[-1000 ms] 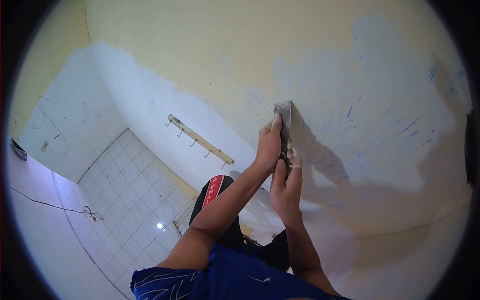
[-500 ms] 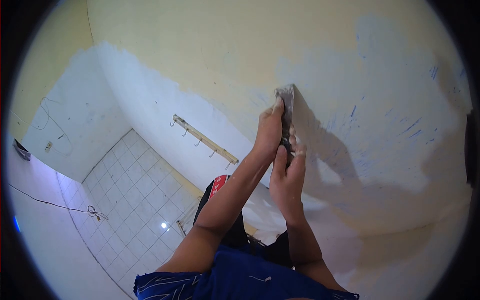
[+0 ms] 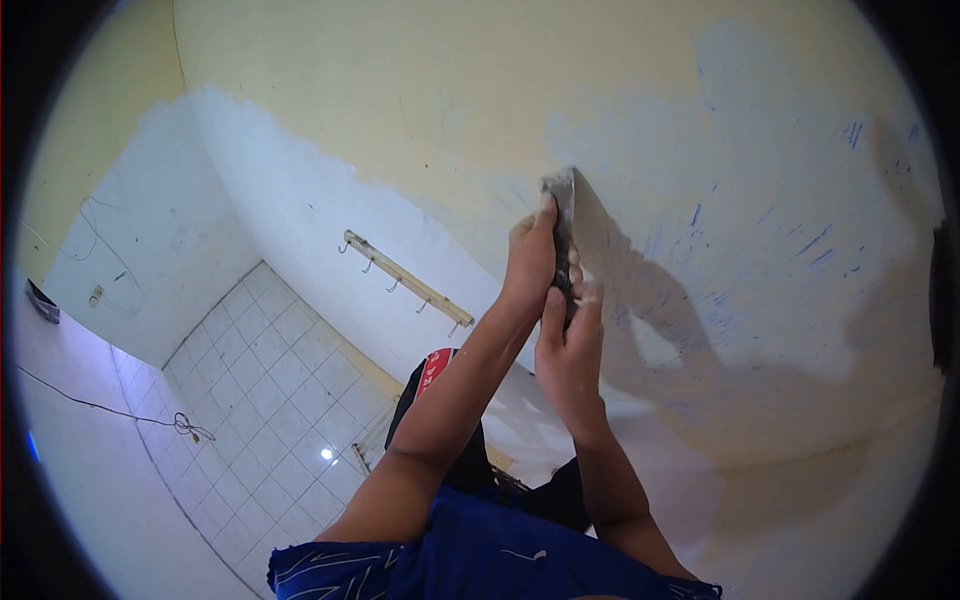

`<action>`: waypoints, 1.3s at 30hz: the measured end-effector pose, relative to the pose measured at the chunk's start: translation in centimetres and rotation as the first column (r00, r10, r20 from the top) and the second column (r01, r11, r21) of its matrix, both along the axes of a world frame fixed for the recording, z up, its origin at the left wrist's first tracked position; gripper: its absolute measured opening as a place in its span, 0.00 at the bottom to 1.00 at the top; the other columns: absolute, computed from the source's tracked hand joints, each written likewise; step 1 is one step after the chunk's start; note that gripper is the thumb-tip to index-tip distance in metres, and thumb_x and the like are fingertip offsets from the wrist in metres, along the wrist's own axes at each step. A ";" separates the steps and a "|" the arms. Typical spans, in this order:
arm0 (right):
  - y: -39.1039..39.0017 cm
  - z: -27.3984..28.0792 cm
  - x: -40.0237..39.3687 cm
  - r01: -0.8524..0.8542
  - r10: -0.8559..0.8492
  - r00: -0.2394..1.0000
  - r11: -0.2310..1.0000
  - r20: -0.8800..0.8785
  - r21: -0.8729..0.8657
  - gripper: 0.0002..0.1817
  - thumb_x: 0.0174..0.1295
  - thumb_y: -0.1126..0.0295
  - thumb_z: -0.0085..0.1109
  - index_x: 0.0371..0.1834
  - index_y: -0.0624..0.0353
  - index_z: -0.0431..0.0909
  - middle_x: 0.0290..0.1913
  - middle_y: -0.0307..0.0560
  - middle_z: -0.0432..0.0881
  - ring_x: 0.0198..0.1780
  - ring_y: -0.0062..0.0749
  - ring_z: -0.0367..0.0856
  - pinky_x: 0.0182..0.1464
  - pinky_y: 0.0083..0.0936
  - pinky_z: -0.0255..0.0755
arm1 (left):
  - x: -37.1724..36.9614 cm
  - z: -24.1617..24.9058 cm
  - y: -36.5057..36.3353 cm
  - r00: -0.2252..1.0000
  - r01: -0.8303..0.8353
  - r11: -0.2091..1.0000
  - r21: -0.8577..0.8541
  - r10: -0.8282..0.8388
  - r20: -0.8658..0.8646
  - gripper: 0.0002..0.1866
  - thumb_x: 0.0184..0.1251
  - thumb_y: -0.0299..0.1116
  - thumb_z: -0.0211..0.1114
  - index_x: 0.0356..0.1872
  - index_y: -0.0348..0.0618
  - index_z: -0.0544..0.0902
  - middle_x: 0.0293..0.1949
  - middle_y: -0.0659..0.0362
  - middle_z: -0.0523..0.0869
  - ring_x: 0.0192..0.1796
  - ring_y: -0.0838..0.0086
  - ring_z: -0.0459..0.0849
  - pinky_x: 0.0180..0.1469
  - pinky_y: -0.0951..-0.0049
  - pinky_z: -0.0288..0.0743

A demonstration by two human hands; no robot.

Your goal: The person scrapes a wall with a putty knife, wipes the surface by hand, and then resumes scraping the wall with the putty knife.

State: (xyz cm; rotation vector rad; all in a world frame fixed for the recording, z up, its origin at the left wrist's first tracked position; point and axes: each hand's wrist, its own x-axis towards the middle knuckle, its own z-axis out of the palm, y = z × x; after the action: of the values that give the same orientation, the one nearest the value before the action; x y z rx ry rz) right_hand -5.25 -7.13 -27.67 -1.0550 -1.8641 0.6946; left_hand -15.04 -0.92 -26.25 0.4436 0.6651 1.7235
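Both my hands grip a flat grey scraper (image 3: 564,200) whose long thin edge lies against the wall (image 3: 660,180). My left hand (image 3: 532,250) holds its upper part, the thumb stretched along the blade near its top end. Lower down, my right hand (image 3: 572,350) pinches the bottom end between thumb and fingers. Pale powder or paste coats the fingertips and the blade. Around the tool the wall is cream with greyish-white patches and blue streaks to the right.
A wooden rail with several metal hooks (image 3: 408,280) is fixed on the wall left of my hands. Below lies a white tiled floor (image 3: 270,370). A coiled cable (image 3: 190,428) hangs at the left, and a socket (image 3: 96,295) sits on the far wall.
Both hands and the scraper have shifted slightly left along the wall. The blade now looks narrower, seen more edge-on.
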 end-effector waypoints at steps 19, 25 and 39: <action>0.7 -0.5 -0.9 0.019 -0.015 1.000 0.981 -0.024 0.191 0.12 0.76 0.71 0.48 0.50 0.71 0.61 0.39 0.77 0.80 0.44 0.74 0.81 0.43 0.48 0.76 | -0.2 -0.5 0.5 1.000 0.006 0.999 -0.032 -0.007 -0.028 0.24 0.82 0.50 0.47 0.28 0.44 0.71 0.14 0.59 0.73 0.11 0.73 0.70 0.13 0.70 0.63; -0.7 -0.7 -0.3 0.039 -0.040 0.999 0.995 0.013 0.094 0.14 0.78 0.68 0.48 0.52 0.71 0.65 0.44 0.67 0.81 0.44 0.51 0.85 0.49 0.37 0.76 | -0.1 -1.2 0.0 0.998 0.019 0.998 -0.066 -0.023 -0.051 0.24 0.82 0.51 0.48 0.26 0.45 0.71 0.14 0.61 0.72 0.12 0.73 0.69 0.14 0.72 0.63; -0.5 -2.3 -1.3 0.050 -0.050 0.999 0.989 -0.004 0.138 0.11 0.75 0.72 0.48 0.49 0.69 0.61 0.36 0.76 0.81 0.41 0.71 0.84 0.40 0.46 0.78 | -0.4 -2.4 0.1 0.999 0.025 0.997 -0.074 -0.027 -0.023 0.24 0.82 0.50 0.49 0.26 0.46 0.69 0.13 0.61 0.70 0.11 0.73 0.68 0.13 0.71 0.61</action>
State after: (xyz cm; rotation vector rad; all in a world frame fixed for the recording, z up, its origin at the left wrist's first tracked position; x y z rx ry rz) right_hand -6.52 -7.59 -29.95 -1.0083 -1.8508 0.5290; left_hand -15.41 -0.78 -28.62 0.4208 0.7345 1.6658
